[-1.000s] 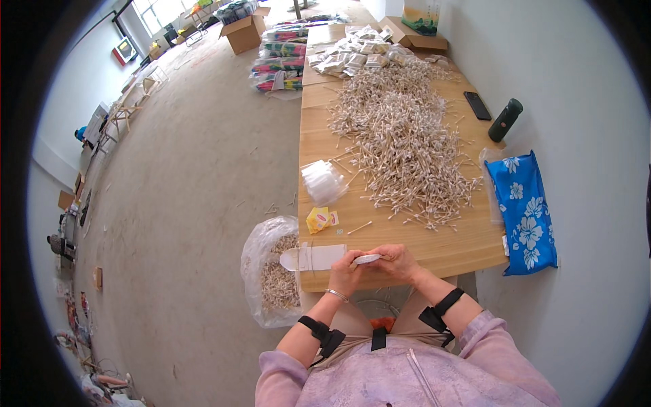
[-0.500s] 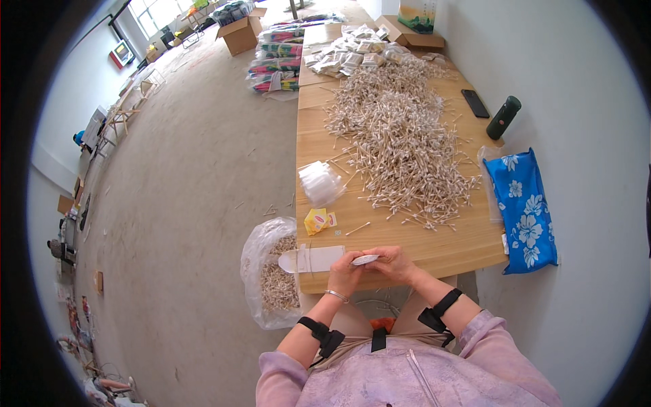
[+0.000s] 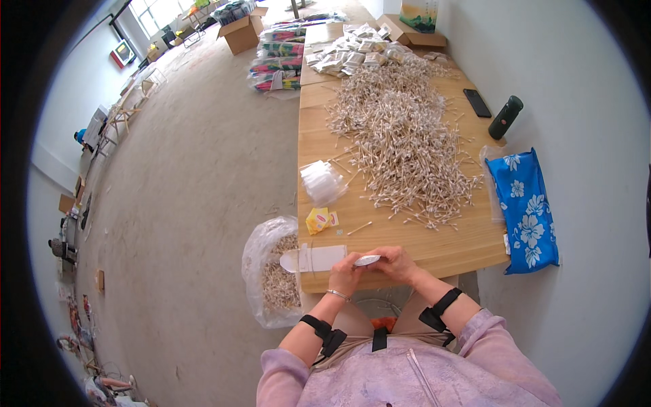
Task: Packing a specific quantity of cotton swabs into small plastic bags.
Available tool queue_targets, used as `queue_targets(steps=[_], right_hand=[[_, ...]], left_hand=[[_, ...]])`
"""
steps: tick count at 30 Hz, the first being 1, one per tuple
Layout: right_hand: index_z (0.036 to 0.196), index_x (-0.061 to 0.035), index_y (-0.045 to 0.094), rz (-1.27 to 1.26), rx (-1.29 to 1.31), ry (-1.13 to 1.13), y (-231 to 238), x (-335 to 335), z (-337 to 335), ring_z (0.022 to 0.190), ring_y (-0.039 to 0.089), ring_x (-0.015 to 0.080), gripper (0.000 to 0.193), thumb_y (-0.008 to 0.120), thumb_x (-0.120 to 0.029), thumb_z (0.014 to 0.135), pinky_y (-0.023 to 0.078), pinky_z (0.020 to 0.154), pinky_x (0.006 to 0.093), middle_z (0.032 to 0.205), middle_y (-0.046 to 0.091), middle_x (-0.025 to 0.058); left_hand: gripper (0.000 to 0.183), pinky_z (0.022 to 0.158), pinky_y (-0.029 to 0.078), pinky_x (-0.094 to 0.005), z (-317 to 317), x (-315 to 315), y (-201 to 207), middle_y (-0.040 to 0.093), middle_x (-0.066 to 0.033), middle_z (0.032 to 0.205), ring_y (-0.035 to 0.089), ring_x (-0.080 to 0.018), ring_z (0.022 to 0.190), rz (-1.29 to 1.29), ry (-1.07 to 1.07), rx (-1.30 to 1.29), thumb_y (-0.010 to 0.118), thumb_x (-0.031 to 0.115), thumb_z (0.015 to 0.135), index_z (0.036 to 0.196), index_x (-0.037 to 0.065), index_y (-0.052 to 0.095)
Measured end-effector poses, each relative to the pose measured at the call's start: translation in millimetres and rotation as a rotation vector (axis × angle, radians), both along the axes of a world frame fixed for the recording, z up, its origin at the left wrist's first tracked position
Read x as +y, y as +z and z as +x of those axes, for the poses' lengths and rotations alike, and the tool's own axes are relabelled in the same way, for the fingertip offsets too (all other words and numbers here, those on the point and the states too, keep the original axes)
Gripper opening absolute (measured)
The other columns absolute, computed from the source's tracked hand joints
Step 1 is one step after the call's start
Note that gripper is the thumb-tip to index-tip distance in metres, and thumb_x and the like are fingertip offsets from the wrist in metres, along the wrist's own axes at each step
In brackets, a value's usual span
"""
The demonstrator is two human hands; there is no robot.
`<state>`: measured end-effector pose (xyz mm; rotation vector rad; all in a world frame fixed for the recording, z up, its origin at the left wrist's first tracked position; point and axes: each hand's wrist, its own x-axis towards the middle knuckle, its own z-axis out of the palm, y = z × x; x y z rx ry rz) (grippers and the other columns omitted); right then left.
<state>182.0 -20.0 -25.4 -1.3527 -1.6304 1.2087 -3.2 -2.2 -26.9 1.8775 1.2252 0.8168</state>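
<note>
At the table's front edge, my left hand (image 3: 345,273) and my right hand (image 3: 395,263) pinch a small whitish packet (image 3: 367,260) between them. Its contents are too small to make out. Left of my left hand lies a white card strip (image 3: 327,258), its rounded end jutting past the table's left edge. One loose cotton swab (image 3: 360,228) rests beyond my hands. Farther off spreads a large heap of cotton swabs (image 3: 407,136). A stack of clear plastic bags (image 3: 322,183) and some yellow labels (image 3: 319,220) sit along the left edge.
A clear sack of cotton swabs (image 3: 271,285) stands on the floor by the table's left corner. At the right are a blue flowered pouch (image 3: 525,214), a dark green bottle (image 3: 506,118) and a phone (image 3: 477,103). Filled packets (image 3: 352,54) and a cardboard box (image 3: 420,39) lie at the far end.
</note>
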Motion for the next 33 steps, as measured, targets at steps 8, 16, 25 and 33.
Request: queue_targets(steps=[8, 16, 25, 33], right_hand=[[0.109, -0.0053, 0.066, 0.076, 0.132, -0.105, 8, -5, -1, 0.088, 0.067, 0.0209, 0.034, 0.074, -0.017, 0.078, 0.052, 0.076, 0.0298, 0.097, 0.07, 0.0123], [0.105, -0.0038, 0.068, 0.096, 0.139, -0.092, 16, -5, 3, 0.089, 0.067, 0.0201, 0.026, 0.071, -0.015, 0.081, 0.052, 0.079, 0.0282, 0.099, 0.07, 0.013], [0.094, -0.0038, 0.069, 0.15, 0.138, -0.117, 27, -3, -6, 0.082, 0.068, 0.0205, 0.013, 0.066, -0.011, 0.084, 0.052, 0.072, 0.03, 0.09, 0.07, 0.0119], [0.087, -0.0029, 0.065, 0.187, -0.013, -0.138, 23, 0, -9, 0.078, 0.064, 0.0236, 0.01, 0.064, -0.013, 0.085, 0.049, 0.07, 0.0336, 0.083, 0.066, 0.0118]], left_hand=[[0.034, 0.083, 0.052, -0.0339, 0, -2, 7, 0.067, -0.0139, 0.1, 0.065, -0.0262, 0.098, -0.112, 0.014, -0.255, 0.071, 0.001, 0.075, 0.107, 0.002, 0.06], [0.025, 0.085, 0.05, -0.0267, -3, -2, 7, 0.066, -0.0074, 0.102, 0.061, -0.0126, 0.096, -0.233, 0.004, -0.322, 0.069, 0.005, 0.083, 0.107, 0.001, 0.064], [0.011, 0.071, 0.05, -0.0241, 0, 1, 4, 0.07, -0.0066, 0.091, 0.062, -0.0103, 0.079, -0.112, 0.041, -0.323, 0.069, 0.007, 0.084, 0.093, 0.001, 0.068], [0.01, 0.068, 0.049, -0.0221, 1, 1, 8, 0.068, -0.0029, 0.082, 0.06, -0.0066, 0.075, -0.262, 0.055, -0.339, 0.066, 0.008, 0.087, 0.091, 0.0, 0.067]])
